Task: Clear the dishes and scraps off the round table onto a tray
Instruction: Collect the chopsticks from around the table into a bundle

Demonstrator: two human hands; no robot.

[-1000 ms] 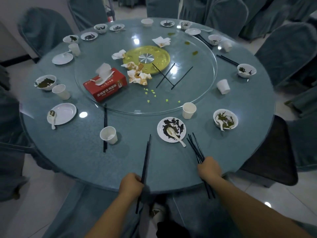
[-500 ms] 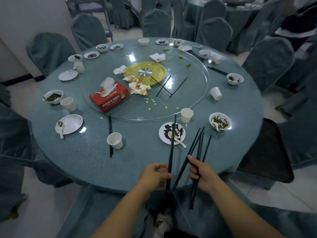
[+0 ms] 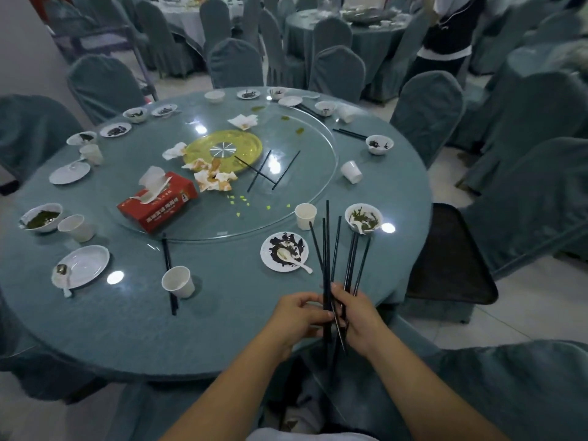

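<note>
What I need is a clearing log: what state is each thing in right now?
Bundle of black chopsticks: held up, fanned, gripped by both hands.
Left hand: grips the bundle.
Right hand: grips the bundle.
Red cardboard tissue box: open, tissue sticking out.
Small white plate: sauce-smeared, white spoon lying on it.
White bowl: holds green scraps.
Nearest white paper cup: upright.

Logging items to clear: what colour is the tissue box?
Red with white lettering; the tissue box shows best in the head view.
</note>
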